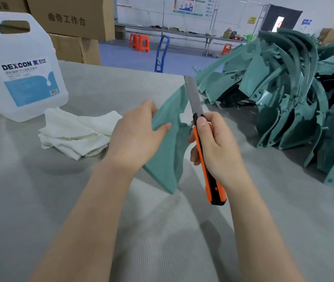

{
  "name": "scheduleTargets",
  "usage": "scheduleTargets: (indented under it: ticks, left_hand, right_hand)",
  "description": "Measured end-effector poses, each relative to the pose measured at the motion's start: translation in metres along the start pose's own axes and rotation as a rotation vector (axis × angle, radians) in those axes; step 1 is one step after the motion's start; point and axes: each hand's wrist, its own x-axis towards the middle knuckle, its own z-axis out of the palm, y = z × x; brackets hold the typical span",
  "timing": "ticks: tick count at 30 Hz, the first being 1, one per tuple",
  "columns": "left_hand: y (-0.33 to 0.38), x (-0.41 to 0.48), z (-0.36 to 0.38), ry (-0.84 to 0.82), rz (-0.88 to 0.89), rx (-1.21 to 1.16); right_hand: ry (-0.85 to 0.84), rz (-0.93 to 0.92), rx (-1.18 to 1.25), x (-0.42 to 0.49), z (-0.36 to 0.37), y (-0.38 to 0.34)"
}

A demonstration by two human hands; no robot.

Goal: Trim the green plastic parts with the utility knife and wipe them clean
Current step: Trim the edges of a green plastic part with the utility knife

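My left hand grips a curved green plastic part and holds it upright above the grey table. My right hand is closed around an orange and black utility knife. Its long blade is extended and lies along the part's right edge, pointing away from me. A white folded cloth lies on the table to the left of my left hand.
A large pile of green plastic parts fills the right side of the table. A white jug labelled DEXCON stands at the back left, with cardboard boxes behind it. Orange stools and benches stand far off.
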Motion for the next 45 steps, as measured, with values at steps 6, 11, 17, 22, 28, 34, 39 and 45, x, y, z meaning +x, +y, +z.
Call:
scheduleTargets:
  ticks: [6, 11, 17, 22, 28, 34, 39, 45]
  left_hand:
    - [0.011, -0.004, -0.006, -0.078, 0.097, -0.135]
    - [0.012, -0.009, -0.008, -0.594, 0.097, -0.478]
    - [0.003, 0.0, 0.016, -0.162, -0.061, -0.519]
    - [-0.011, 0.005, 0.021, 0.011, 0.06, -0.395]
    - [-0.018, 0.004, 0.028, -0.018, 0.092, -0.308]
    - [-0.018, 0.003, 0.029, -0.046, 0.099, -0.288]
    - [-0.019, 0.004, 0.029, -0.05, 0.099, -0.282]
    - [-0.019, 0.003, 0.031, -0.035, 0.088, -0.313]
  right_hand:
    - [0.065, -0.098, 0.064, -0.002, 0.004, -0.002]
    - [0.266, -0.098, 0.018, 0.002, -0.002, 0.004]
    - [0.29, 0.109, 0.166, 0.005, -0.007, 0.006]
    - [0.129, 0.275, 0.187, 0.004, -0.003, 0.008]
    - [0.093, 0.378, 0.162, 0.005, -0.001, 0.014]
    - [0.04, 0.387, 0.101, 0.005, 0.002, 0.017]
    - [0.001, 0.388, 0.14, 0.005, 0.002, 0.018]
    - [-0.052, 0.375, 0.187, 0.004, 0.003, 0.017]
